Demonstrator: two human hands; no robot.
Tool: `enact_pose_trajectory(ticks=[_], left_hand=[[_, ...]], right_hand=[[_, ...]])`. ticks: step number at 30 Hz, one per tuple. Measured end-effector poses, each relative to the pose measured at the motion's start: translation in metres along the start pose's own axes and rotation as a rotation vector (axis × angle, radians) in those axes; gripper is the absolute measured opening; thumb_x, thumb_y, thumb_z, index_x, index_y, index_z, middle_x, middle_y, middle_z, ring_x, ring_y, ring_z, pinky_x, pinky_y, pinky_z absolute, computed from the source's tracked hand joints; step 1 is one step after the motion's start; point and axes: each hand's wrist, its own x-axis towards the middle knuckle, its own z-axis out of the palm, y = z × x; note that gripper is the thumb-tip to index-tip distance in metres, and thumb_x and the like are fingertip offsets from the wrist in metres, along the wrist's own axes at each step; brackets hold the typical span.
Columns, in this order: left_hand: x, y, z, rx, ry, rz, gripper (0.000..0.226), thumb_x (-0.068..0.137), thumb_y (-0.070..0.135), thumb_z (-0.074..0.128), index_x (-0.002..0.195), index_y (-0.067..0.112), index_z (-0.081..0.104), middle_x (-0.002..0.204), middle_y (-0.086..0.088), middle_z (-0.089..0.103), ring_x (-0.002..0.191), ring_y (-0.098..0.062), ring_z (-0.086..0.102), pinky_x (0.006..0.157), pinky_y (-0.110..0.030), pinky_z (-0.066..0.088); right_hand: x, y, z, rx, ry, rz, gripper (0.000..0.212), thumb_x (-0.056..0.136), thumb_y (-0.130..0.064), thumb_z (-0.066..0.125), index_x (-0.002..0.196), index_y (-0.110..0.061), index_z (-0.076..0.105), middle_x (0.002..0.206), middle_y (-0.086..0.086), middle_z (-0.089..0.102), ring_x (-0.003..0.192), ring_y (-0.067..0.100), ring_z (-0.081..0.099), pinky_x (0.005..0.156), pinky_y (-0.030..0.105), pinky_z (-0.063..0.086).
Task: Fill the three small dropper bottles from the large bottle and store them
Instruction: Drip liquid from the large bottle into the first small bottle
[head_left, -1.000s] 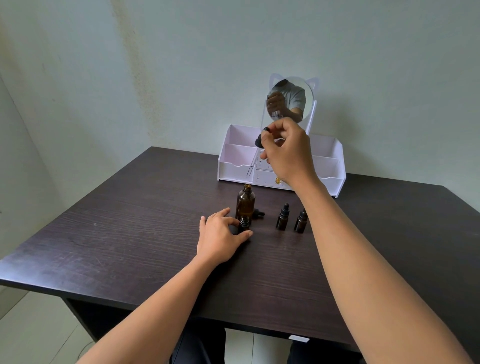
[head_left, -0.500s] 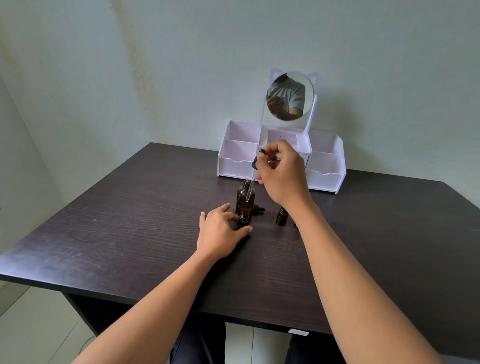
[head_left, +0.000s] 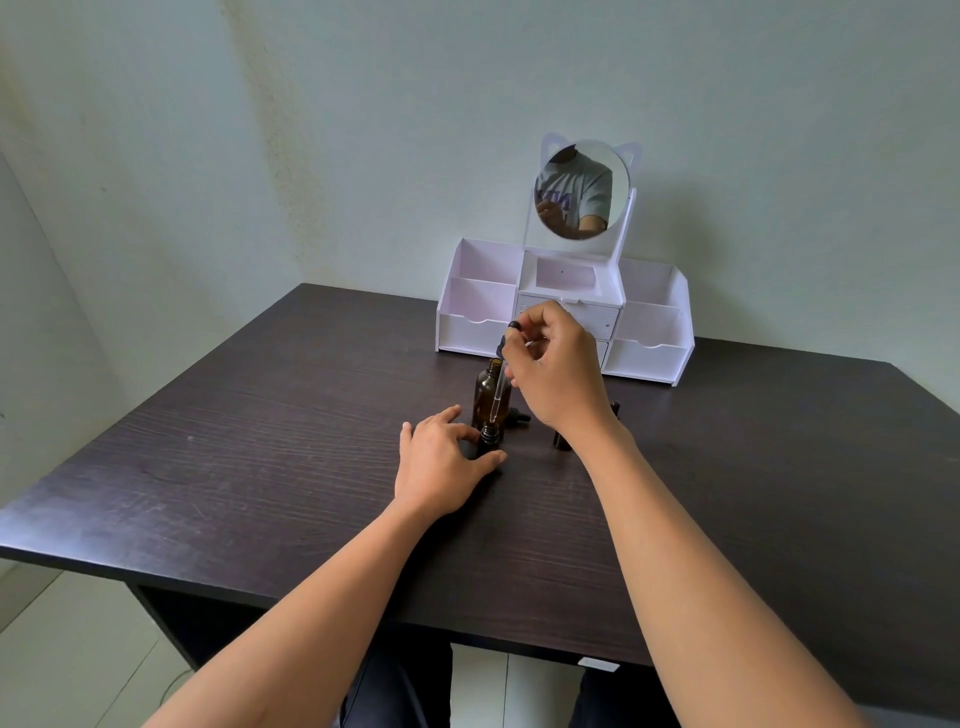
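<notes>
The large amber bottle (head_left: 487, 393) stands uncapped at the middle of the dark table (head_left: 260, 457). Just in front of it my left hand (head_left: 439, 462) grips an open small dropper bottle (head_left: 489, 435) on the tabletop. My right hand (head_left: 558, 371) pinches the black bulb of a glass dropper (head_left: 500, 387), whose tip points down at the small bottle's mouth. A small black cap (head_left: 517, 417) lies behind the large bottle. Two other small bottles are mostly hidden behind my right wrist: one base (head_left: 560, 441) and one top (head_left: 616, 406) show.
A white organiser (head_left: 649, 358) with open compartments, small drawers and a round cat-eared mirror (head_left: 582, 189) stands at the back of the table against the wall. The table's near edge runs under my forearms.
My right hand has come down from in front of the organiser with the dropper, bringing its tip from above the large bottle to the small bottle's mouth. My left hand has stayed put.
</notes>
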Motion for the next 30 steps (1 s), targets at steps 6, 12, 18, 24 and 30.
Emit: enact_pose_trajectory(ticks=[6,12,18,24,30], left_hand=[[0.0005,0.0005,0.0006,0.008,0.001,0.0,0.048,0.08,0.06,0.07,0.117,0.03,0.07,0.156,0.003,0.038,0.143,-0.019,0.035,0.119,-0.053,0.008],[0.0005,-0.0012,0.0011,0.013,0.006,0.006,0.05,0.079,0.062,0.069,0.117,0.03,0.07,0.155,0.002,0.038,0.142,-0.018,0.035,0.119,-0.052,0.008],[0.0003,-0.002,0.0017,0.011,0.01,0.011,0.049,0.08,0.061,0.069,0.117,0.029,0.07,0.155,0.002,0.039,0.142,-0.018,0.035,0.119,-0.052,0.009],[0.0005,-0.0031,0.0026,0.019,0.017,0.013,0.05,0.079,0.063,0.068,0.117,0.03,0.07,0.155,0.002,0.039,0.142,-0.017,0.035,0.119,-0.051,0.01],[0.0,-0.0019,0.0013,0.02,0.017,0.014,0.05,0.08,0.062,0.069,0.117,0.03,0.07,0.155,0.002,0.039,0.143,-0.017,0.034,0.119,-0.051,0.01]], right_hand=[[-0.0007,-0.0002,0.002,-0.009,-0.009,0.003,0.008,0.095,-0.022,0.062,0.099,-0.02,0.056,0.09,0.003,0.066,0.075,0.022,0.069,0.069,0.045,0.062],[-0.0016,0.0013,0.0041,-0.016,-0.024,0.006,0.009,0.095,-0.023,0.061,0.1,-0.018,0.057,0.089,0.001,0.065,0.073,0.022,0.069,0.067,0.046,0.061],[-0.0019,0.0018,0.0051,-0.026,-0.027,0.002,0.008,0.096,-0.023,0.061,0.101,-0.019,0.056,0.09,0.003,0.066,0.073,0.022,0.069,0.066,0.045,0.062],[-0.0012,0.0012,0.0055,-0.039,-0.023,-0.009,0.007,0.096,-0.022,0.061,0.1,-0.018,0.056,0.087,0.003,0.065,0.072,0.022,0.069,0.066,0.045,0.062],[-0.001,0.0013,0.0053,-0.04,-0.032,-0.01,0.008,0.096,-0.023,0.061,0.1,-0.018,0.056,0.087,0.002,0.064,0.073,0.023,0.069,0.067,0.046,0.061]])
